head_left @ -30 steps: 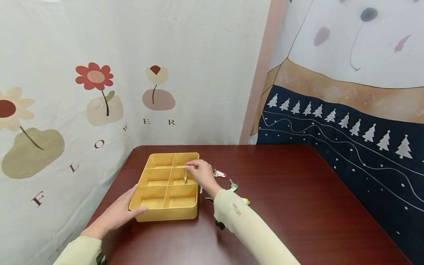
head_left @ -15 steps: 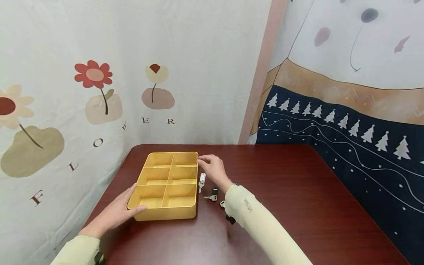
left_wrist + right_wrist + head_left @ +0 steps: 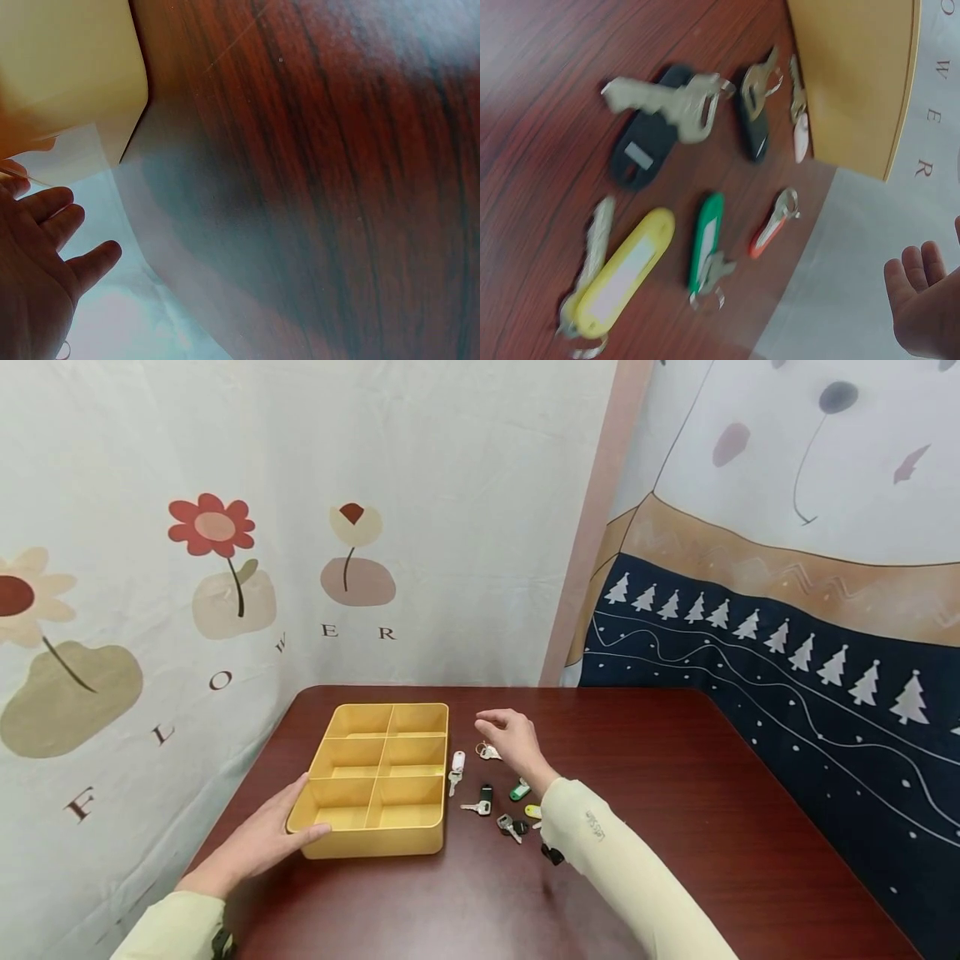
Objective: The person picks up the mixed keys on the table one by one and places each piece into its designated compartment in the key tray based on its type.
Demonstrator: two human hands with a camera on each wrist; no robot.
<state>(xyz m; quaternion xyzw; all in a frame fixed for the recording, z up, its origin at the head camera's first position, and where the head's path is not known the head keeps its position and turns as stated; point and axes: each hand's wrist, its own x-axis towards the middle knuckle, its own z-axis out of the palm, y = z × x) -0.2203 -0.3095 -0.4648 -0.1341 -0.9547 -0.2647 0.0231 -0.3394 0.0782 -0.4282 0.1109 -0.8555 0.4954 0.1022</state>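
Observation:
A yellow box (image 3: pixel 367 843) with several compartments stands on the table's left part. At its near left corner is my left hand (image 3: pixel 258 837), thumb along the front wall and straight fingers against the side. The left wrist view shows that hand (image 3: pixel 34 262) with its outer fingers spread beside the box wall. My right hand (image 3: pixel 516 743) hovers above the tagged keys, fingers loosely bent, nothing visible between them. Below it lie keys with a white tag (image 3: pixel 458 762), a green tag (image 3: pixel 519 791), a yellow tag (image 3: pixel 619 281), a red tag (image 3: pixel 766 236) and black tags (image 3: pixel 649 146).
The dark red wooden table (image 3: pixel 637 827) extends to the right of the keys. Printed curtains hang behind it: a white one with flowers (image 3: pixel 465 485) and a navy one with trees (image 3: pixel 810 718).
The right hand held a key over the middle right compartment; it has since moved right, out of the box, and no key shows in it. The left hand stays at the corner.

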